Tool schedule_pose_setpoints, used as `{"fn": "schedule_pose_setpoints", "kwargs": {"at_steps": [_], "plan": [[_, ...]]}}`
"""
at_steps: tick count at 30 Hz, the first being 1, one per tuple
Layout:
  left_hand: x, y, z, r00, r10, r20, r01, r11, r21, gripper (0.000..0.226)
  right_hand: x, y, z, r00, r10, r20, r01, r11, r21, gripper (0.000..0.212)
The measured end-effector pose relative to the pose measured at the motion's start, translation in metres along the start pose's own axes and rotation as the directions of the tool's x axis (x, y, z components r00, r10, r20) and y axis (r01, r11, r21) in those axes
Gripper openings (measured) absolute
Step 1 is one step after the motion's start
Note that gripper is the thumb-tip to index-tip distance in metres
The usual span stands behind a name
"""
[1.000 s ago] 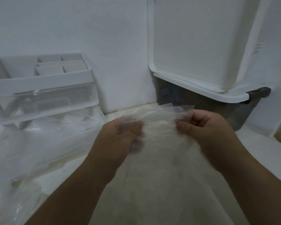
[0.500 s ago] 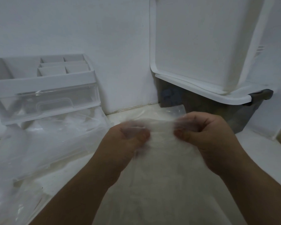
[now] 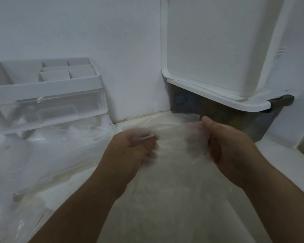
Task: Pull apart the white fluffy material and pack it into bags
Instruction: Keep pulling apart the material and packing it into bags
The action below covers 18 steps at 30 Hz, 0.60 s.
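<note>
I am gripping the top edge of a clear plastic bag [image 3: 172, 176] at frame centre, left hand [image 3: 133, 149] and right hand [image 3: 230, 148] each curled on it, apparently pinching; blur is hiding the fingertips. The bag is extending toward lower centre.

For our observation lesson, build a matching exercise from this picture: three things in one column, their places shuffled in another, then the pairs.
1 white plastic organiser with clear drawer
2 dark plastic bin with white lid
3 thin clear plastic bag

a gripped by left hand and right hand
b left, by the wall
c right, in the corner

Pairs: 1-b; 2-c; 3-a
</note>
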<state>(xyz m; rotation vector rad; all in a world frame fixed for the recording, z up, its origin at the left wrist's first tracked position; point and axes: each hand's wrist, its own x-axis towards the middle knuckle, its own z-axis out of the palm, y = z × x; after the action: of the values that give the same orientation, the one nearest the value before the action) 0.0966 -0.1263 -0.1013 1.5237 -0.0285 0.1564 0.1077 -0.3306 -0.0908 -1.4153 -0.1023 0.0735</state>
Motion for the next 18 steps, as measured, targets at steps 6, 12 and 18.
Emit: {"fn": "schedule_pose_setpoints", "kwargs": {"at_steps": [6,12,18], "plan": [[-0.001,0.005,0.001,0.995,-0.038,-0.089,0.045,0.995,0.086,0.02,-0.006,0.001,0.002,0.992,-0.079,0.095,0.093,0.983,-0.157,0.013],[-0.014,0.011,0.01,0.821,0.571,0.014,-0.389,0.541,0.745,0.09,-0.004,0.003,0.005,0.996,-0.085,-0.005,0.082,0.973,-0.217,0.016],[-0.016,0.014,0.015,0.721,0.616,0.318,-0.571,0.267,0.776,0.047,-0.007,0.002,0.01,0.984,-0.169,0.062,0.179,0.88,-0.441,0.007]]}}
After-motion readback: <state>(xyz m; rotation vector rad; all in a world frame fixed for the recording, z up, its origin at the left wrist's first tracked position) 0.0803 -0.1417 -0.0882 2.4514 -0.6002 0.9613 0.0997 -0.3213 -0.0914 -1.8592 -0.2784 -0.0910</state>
